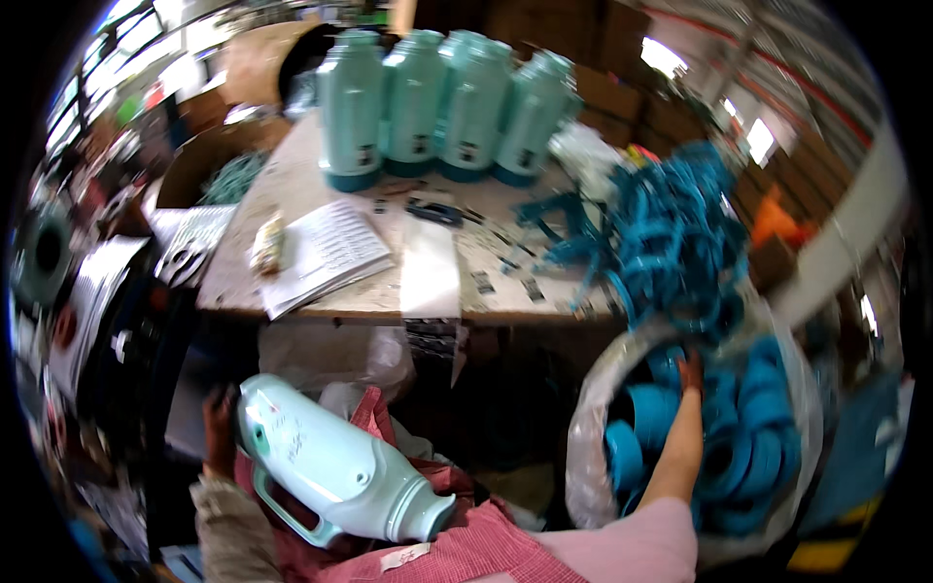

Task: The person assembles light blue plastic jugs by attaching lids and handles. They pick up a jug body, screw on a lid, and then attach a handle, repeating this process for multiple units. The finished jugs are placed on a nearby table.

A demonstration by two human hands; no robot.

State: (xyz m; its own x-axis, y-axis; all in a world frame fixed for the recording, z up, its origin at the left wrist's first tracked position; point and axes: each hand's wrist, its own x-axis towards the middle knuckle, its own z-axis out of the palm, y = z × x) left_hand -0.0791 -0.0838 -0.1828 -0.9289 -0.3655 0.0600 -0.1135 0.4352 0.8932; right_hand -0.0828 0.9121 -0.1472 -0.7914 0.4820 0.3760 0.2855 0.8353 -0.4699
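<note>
A pale mint thermos flask body (330,457) lies tilted across my lap, its spout end pointing right and its loop handle on the lower side. My left hand (220,428) grips it at the base end, with the fingers partly behind it. On the right, my right arm reaches into a clear plastic bag (588,476) full of blue plastic rings or bases (651,413). My right hand (690,371) is among these pieces at the bag's far side, touching or close beside one. Its fingers are small and blurred, so their grip does not show.
Several mint flasks with dark teal bases (352,117) stand at the back of the worktable (374,303). Nearer are papers (330,248), a white label strip (429,272) and a tangle of teal plastic strips (671,223). A cardboard box (185,175) stands at the left.
</note>
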